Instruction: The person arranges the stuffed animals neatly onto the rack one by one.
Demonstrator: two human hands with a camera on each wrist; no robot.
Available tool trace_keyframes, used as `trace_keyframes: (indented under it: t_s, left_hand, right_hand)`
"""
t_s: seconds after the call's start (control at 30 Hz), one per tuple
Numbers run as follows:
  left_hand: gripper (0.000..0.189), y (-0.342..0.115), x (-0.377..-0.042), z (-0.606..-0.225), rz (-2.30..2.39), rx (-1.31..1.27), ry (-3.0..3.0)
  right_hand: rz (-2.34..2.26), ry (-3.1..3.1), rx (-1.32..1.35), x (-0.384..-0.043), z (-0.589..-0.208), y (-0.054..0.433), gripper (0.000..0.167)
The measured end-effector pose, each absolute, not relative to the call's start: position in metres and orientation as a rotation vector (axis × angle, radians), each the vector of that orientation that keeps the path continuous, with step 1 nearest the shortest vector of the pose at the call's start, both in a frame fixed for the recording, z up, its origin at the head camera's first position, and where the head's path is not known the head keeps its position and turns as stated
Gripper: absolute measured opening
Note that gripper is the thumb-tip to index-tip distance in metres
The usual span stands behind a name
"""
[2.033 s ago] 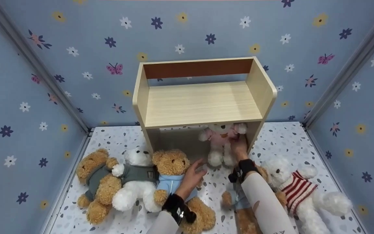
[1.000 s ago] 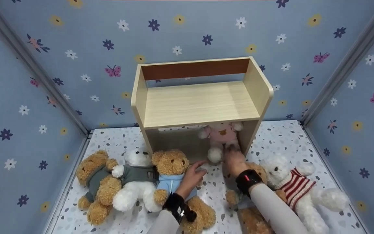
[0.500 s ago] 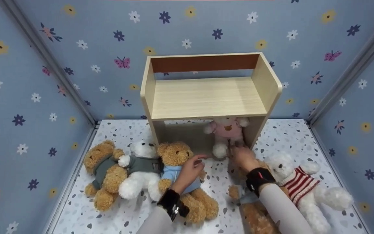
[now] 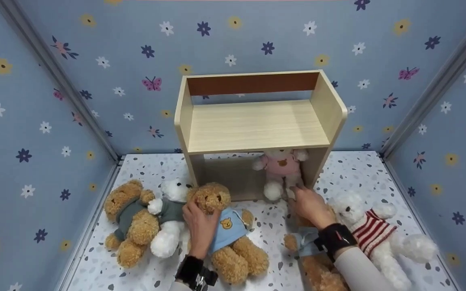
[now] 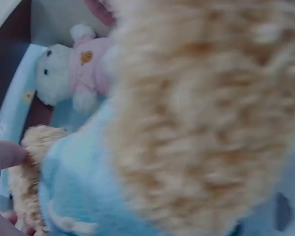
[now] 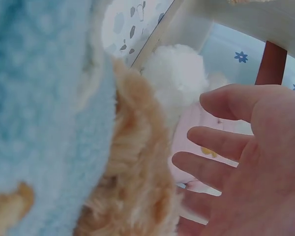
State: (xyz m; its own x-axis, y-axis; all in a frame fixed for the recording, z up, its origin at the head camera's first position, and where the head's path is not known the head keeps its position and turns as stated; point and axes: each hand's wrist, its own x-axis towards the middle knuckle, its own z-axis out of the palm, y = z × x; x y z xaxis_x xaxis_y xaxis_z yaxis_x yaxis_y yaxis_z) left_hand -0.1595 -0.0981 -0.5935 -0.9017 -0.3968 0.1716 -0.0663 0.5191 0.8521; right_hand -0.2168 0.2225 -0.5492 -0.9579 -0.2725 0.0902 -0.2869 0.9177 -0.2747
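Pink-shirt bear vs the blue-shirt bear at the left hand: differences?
Fur: the pink bear is white, the blue bear brown.
Place: the pink bear is in the lower compartment of the shelf; the blue bear is in front of it.
Hold: the left hand grips the blue bear's head; the pink bear is not gripped.
Shared: both shirts have a bear print on the front.

Kids'-rm-style booth (image 4: 451, 141), floral wallpaper (image 4: 249, 36), metal corner strips (image 4: 56, 72), teddies (image 4: 239, 256) w/ shelf (image 4: 257, 125)

Brown bear (image 4: 212, 193), blue top (image 4: 229, 229); white bear (image 5: 55, 74), pink top (image 4: 280, 165)
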Motion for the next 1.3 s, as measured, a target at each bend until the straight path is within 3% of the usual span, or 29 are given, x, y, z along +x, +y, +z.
trace_keyframes:
  t_s: [0.1,0.23,0.57,0.93,1.3]
  left_hand:
    - [0.110,-0.102,-0.155,-0.605,-1.369,0.407,-2.471]
    - [0.120,-0.102,-0.156,-0.609,-1.441,0.349,-2.560]
    - [0.096,-0.097,-0.160,-0.605,-1.507,0.308,-2.597]
    - [0.090,-0.078,-0.160,-0.591,-1.532,0.125,-2.459]
    - [0.094,-0.069,-0.164,-0.579,-1.523,-0.127,-2.399]
  right_hand:
    - [0.483,-3.003,0.445,-0.213,-0.553,0.223,0.031]
    - [0.540,-3.013,0.408,-0.213,-0.556,0.223,0.031]
    - [0.677,-2.956,0.406,-0.208,-0.555,0.216,0.029]
    - [0.995,-2.995,0.519,-0.199,-0.549,0.196,0.033]
    - [1.591,-3.046,0.865,-0.198,-0.556,0.180,0.059]
